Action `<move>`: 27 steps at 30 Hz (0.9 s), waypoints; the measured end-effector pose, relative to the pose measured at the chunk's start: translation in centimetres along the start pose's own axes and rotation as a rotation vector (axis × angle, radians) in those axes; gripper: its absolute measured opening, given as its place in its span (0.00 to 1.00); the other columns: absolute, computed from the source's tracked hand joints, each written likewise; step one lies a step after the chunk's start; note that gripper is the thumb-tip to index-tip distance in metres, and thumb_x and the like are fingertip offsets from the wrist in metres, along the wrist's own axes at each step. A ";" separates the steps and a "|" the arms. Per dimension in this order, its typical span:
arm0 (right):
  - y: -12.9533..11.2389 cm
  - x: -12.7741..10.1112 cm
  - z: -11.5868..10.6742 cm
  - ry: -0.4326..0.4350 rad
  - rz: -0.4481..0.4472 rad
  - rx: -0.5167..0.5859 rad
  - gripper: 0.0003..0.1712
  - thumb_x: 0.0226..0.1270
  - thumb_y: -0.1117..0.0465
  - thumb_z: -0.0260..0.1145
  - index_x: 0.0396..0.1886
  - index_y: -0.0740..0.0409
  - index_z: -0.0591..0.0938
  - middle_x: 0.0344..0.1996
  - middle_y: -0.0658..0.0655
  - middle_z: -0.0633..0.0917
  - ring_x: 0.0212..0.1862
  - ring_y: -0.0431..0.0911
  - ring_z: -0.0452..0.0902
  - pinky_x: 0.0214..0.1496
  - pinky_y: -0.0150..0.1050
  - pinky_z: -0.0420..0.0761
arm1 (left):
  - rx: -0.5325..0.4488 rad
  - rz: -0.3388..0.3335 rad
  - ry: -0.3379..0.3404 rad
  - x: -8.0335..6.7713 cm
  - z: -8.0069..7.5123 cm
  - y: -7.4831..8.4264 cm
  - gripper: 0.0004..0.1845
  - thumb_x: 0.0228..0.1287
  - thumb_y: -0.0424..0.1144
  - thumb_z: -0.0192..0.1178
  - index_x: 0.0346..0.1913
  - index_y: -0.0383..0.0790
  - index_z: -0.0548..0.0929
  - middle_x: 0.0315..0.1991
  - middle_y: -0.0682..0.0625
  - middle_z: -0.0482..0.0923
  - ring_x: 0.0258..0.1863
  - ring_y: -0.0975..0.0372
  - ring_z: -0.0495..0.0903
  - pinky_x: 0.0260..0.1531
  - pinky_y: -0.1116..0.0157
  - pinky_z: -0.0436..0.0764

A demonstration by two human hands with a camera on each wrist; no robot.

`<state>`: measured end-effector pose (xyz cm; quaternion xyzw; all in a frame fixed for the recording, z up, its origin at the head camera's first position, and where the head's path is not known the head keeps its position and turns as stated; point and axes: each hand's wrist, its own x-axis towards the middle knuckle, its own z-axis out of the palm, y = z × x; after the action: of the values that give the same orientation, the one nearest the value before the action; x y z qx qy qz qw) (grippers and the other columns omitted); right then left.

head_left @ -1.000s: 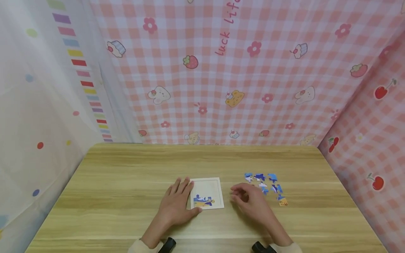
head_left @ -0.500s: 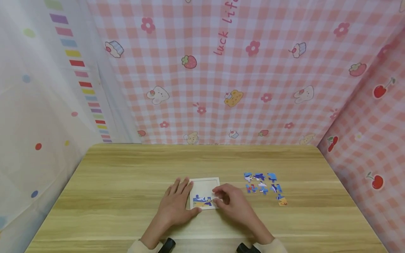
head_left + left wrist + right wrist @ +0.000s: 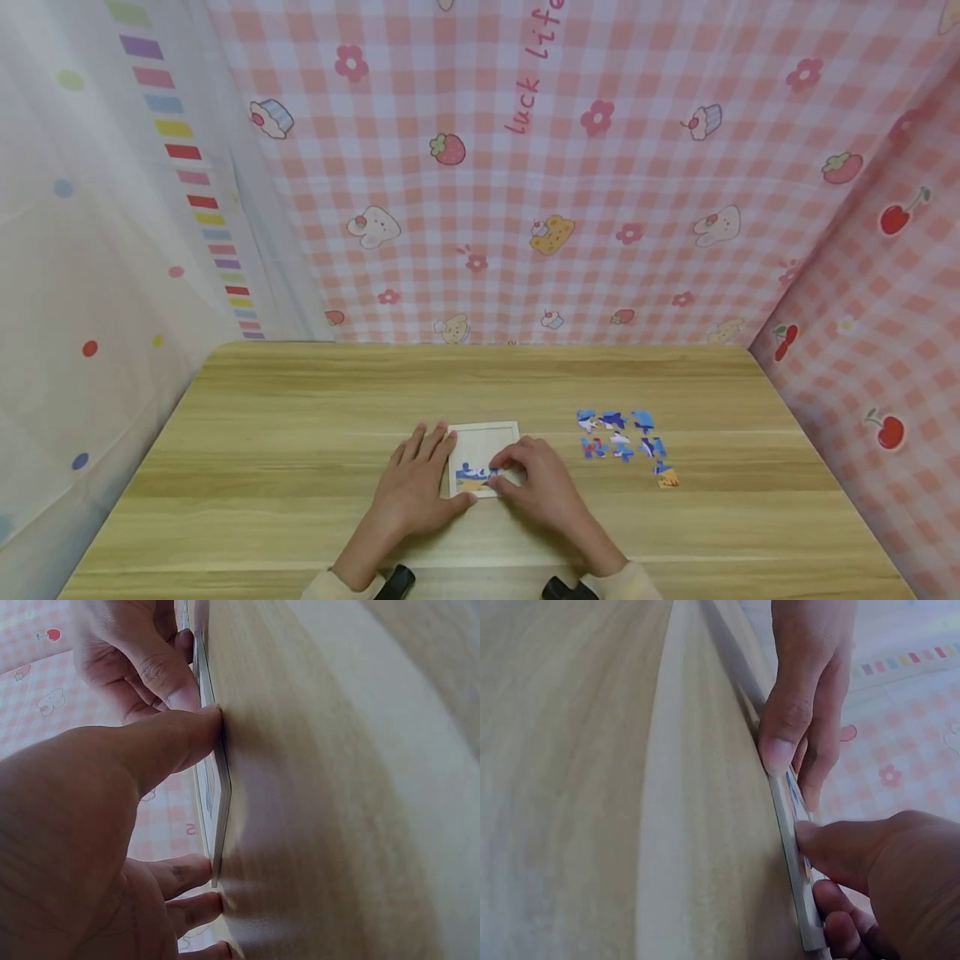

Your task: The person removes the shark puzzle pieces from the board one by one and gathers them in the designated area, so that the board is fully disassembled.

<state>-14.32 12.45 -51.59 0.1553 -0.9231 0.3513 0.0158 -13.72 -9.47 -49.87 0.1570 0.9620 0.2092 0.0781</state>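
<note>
My right fingers [image 3: 504, 461] are curling down onto the tray [image 3: 483, 434], tips pressing on the placed pieces [image 3: 472, 478] in its near part. The right wrist view is showing my right thumb [image 3: 832, 851] lying flat against the tray's face, with the other fingers bent below it. I can't tell whether a piece is pinched under the tips; the hand is covering that spot. The right hand [image 3: 538, 492] is sitting over the tray's near right corner.

My left fingers are lying straight and relaxed, flat on the table [image 3: 300, 433] along the tray's left edge. The left thumb [image 3: 180, 742] is pressing against the tray's near edge, bracing it. The left hand [image 3: 416, 492] is gripping nothing, just steadying the frame. Both thumbs are meeting close together at the near edge.

The tray is lying flat, near the table's middle, slightly toward the near side. Its far part is showing bare white; only the near strip is carrying blue and yellow pieces.

The loose pieces [image 3: 621, 440] are sitting to the right of the tray, well apart from my right hand, mostly blue. One yellowish piece [image 3: 667, 477] is lying at the near right end of that group.

Pink checked cloth [image 3: 600, 208] is hanging behind the table and on the right. White dotted cloth [image 3: 82, 250] is hanging on the left.
</note>
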 end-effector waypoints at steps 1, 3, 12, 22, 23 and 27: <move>0.0 0.0 0.1 0.002 -0.001 -0.012 0.07 0.60 0.55 0.77 0.37 0.46 0.89 0.34 0.43 0.83 0.40 0.38 0.72 0.43 0.32 0.73 | 0.002 0.001 -0.002 0.0 0.0 0.0 0.49 0.61 0.62 0.66 0.78 0.39 0.64 0.81 0.41 0.56 0.82 0.42 0.50 0.79 0.39 0.55; 0.0 0.0 0.1 0.008 -0.003 -0.019 0.06 0.61 0.55 0.77 0.36 0.45 0.89 0.34 0.42 0.83 0.40 0.38 0.71 0.43 0.33 0.73 | 0.004 0.005 -0.004 0.0 -0.1 -0.1 0.48 0.62 0.62 0.65 0.79 0.39 0.64 0.82 0.41 0.56 0.82 0.42 0.50 0.79 0.39 0.55; -0.1 -0.1 0.1 0.011 -0.001 -0.014 0.05 0.61 0.56 0.77 0.36 0.46 0.89 0.33 0.43 0.82 0.39 0.39 0.71 0.42 0.33 0.72 | 0.007 0.013 0.015 -0.3 -0.2 0.1 0.36 0.73 0.52 0.58 0.77 0.39 0.66 0.81 0.41 0.59 0.82 0.41 0.52 0.79 0.40 0.56; 0.1 -0.3 0.3 0.027 -0.018 0.011 0.06 0.62 0.56 0.77 0.36 0.45 0.87 0.33 0.44 0.81 0.37 0.38 0.69 0.40 0.31 0.71 | 0.017 -0.006 0.020 -0.1 -0.1 0.1 0.36 0.71 0.51 0.60 0.77 0.40 0.67 0.80 0.41 0.60 0.81 0.41 0.53 0.79 0.40 0.57; 0.0 -0.4 0.3 0.033 -0.022 0.011 0.06 0.62 0.56 0.77 0.36 0.45 0.87 0.32 0.44 0.81 0.37 0.38 0.69 0.40 0.31 0.71 | 0.018 -0.006 0.019 -0.1 -0.1 0.1 0.36 0.71 0.51 0.60 0.77 0.40 0.67 0.80 0.41 0.60 0.81 0.41 0.53 0.79 0.40 0.57; -0.1 -0.5 0.3 0.053 -0.018 0.024 0.08 0.60 0.57 0.78 0.36 0.45 0.86 0.32 0.44 0.82 0.37 0.38 0.69 0.40 0.30 0.71 | 0.019 -0.006 0.015 -0.1 -0.2 0.2 0.36 0.71 0.51 0.60 0.77 0.40 0.67 0.80 0.42 0.59 0.81 0.42 0.53 0.79 0.40 0.57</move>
<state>-13.81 12.31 -51.81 0.1543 -0.9167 0.3662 0.0413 -13.58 -9.40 -49.61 0.1533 0.9650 0.2011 0.0698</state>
